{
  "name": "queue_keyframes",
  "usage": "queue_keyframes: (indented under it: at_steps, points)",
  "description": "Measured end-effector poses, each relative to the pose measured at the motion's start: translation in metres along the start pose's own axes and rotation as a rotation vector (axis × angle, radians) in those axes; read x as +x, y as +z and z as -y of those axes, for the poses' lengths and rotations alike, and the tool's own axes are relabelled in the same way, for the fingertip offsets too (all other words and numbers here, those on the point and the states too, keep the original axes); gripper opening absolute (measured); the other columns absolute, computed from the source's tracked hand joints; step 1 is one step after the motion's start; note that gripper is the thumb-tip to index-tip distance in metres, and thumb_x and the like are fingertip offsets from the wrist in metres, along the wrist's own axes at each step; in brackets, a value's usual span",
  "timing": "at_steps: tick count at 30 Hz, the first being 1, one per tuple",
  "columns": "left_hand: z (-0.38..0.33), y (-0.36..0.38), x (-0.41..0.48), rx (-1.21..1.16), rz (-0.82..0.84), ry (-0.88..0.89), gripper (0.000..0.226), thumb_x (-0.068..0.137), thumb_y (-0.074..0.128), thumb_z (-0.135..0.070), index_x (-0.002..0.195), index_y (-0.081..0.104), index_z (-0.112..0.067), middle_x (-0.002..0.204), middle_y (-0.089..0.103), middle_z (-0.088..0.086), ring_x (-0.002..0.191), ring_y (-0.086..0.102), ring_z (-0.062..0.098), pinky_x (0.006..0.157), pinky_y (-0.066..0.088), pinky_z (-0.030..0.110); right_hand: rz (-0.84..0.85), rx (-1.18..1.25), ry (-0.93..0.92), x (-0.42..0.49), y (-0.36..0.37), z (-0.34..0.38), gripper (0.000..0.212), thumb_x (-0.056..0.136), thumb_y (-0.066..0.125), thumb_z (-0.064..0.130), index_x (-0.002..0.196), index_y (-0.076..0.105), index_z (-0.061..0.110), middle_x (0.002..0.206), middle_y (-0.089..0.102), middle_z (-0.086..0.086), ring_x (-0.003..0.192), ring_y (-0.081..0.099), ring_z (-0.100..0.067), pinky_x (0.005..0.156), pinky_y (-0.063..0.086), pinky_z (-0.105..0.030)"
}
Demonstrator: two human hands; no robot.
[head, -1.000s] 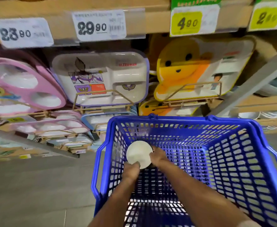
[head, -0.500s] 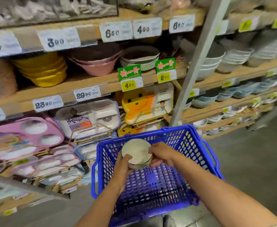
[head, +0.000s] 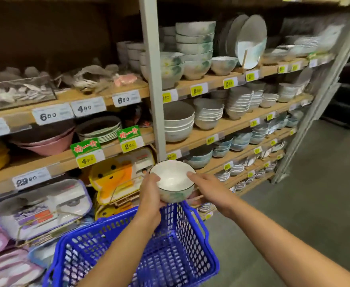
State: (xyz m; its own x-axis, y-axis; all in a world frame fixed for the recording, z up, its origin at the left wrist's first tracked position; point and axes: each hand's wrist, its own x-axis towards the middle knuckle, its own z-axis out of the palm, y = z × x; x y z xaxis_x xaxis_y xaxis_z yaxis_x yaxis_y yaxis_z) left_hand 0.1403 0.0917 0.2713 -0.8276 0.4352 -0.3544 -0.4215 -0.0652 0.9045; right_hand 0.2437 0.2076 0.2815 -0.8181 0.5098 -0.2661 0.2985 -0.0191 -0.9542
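Observation:
A small white bowl (head: 173, 180) with a dark rim and a faint green pattern is held upright above the far edge of the blue plastic shopping basket (head: 182, 259). My left hand (head: 150, 196) grips it from the left and below, thumb on the rim. My right hand (head: 206, 188) is at the bowl's right side, with its fingers stretched out and a fingertip at the rim. The basket sits low in front of me on the floor and nothing shows inside it.
Wooden shelves (head: 203, 134) hold stacks of bowls (head: 194, 48) and plates, with price tags along their edges. A grey upright post (head: 153, 79) divides the shelving. Children's divided trays (head: 43, 206) stand at lower left. Grey floor (head: 306, 204) opens to the right.
The bowl has been lifted out of the basket to chest height in front of the shelves. The view has swung up and right. My right hand's fingers have straightened at the rim.

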Motion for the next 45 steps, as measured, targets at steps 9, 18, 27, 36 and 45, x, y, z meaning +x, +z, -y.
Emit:
queue_keyframes:
  at_steps: [9,18,27,36,45]
  points:
    - [-0.016,0.182,-0.031,-0.120,0.106,0.010,0.022,0.091,0.042,-0.025,0.108,0.055,-0.019,0.094,0.064,0.008,0.078,0.063,0.023,0.057,0.052,0.032,-0.030,0.049,-0.321,-0.024,-0.171,0.016,0.087,0.062,0.075,0.063,0.137,0.033,0.054,0.125,0.051,0.034,0.113,0.056,0.009,0.094,0.051,-0.019]
    - [-0.045,0.305,-0.015,-0.083,0.229,0.131,0.022,0.092,0.043,-0.029,0.104,0.059,-0.021,0.105,0.068,0.008,0.091,0.066,0.024,0.081,0.056,0.045,-0.167,0.142,-0.501,0.013,-0.279,0.056,0.076,0.070,0.084,0.022,0.132,0.040,0.031,0.119,0.054,0.023,0.100,0.062,0.007,0.074,0.052,-0.012]
    - [-0.106,0.366,0.046,0.003,0.290,0.337,0.025,0.092,0.044,-0.040,0.102,0.062,-0.027,0.102,0.072,0.003,0.101,0.066,0.023,0.092,0.053,0.044,-0.117,0.261,-0.548,0.095,-0.342,0.119,0.069,0.070,0.082,0.016,0.132,0.051,0.012,0.106,0.072,0.013,0.097,0.068,-0.001,0.077,0.055,-0.018]
    - [-0.178,0.398,0.124,0.226,0.385,0.625,0.031,0.077,0.061,-0.034,0.103,0.067,-0.018,0.095,0.075,-0.004,0.088,0.069,0.008,0.073,0.054,0.022,0.009,0.326,-0.624,0.201,-0.386,0.192,0.069,0.071,0.079,0.027,0.133,0.054,0.009,0.132,0.061,-0.009,0.119,0.060,-0.021,0.102,0.049,-0.038]
    - [-0.201,0.413,0.188,0.308,0.161,0.783,0.041,0.084,0.072,-0.017,0.121,0.059,-0.010,0.116,0.068,0.004,0.104,0.064,0.014,0.070,0.052,0.014,0.117,0.184,-0.707,0.298,-0.396,0.229,0.034,0.091,0.065,0.011,0.122,0.055,0.018,0.097,0.075,0.013,0.095,0.068,-0.001,0.077,0.054,-0.017]
